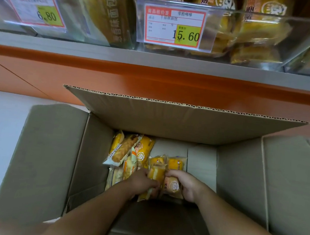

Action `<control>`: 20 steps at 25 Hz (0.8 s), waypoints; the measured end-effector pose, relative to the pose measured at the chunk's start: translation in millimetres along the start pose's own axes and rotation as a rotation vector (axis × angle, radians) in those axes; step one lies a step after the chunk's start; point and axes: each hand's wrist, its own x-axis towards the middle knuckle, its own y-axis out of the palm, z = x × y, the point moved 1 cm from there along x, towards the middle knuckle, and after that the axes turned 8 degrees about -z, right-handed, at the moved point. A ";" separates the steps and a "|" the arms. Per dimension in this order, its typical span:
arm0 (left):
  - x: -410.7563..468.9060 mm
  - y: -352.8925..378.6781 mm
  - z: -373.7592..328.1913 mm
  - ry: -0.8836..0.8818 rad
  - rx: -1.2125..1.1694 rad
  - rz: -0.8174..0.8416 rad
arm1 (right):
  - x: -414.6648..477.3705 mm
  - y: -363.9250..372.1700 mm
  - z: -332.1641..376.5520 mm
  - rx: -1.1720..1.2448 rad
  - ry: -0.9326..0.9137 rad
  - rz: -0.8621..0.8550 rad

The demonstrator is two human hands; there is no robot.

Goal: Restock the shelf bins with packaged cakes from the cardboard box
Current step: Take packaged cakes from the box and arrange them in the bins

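Both hands down in cardboard box (92, 158). Left hand (142, 182) grips yellow cake pack (156, 173). Right hand (185, 185) grips second pack (172, 187). Loose packs (123, 152) lie at box's left side. Risk: slippery wrap slides out on lift to shelf bin (299, 46). Hard squeeze squashes soft cake.

Bare left grip (142, 182), bare right grip (186, 186); forearms (102, 213) bare to frame edge.

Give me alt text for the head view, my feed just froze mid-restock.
Both hands reach into an open cardboard box, the left hand and right hand each gripping yellow packaged cakes, with more packets piled at the box's left side. Above, clear shelf bins hold similar cakes behind a 15.60 price tag.
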 end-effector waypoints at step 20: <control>-92.6 -27.3 -57.7 0.326 -0.577 0.198 | -135.9 -29.8 18.9 0.287 -0.354 0.096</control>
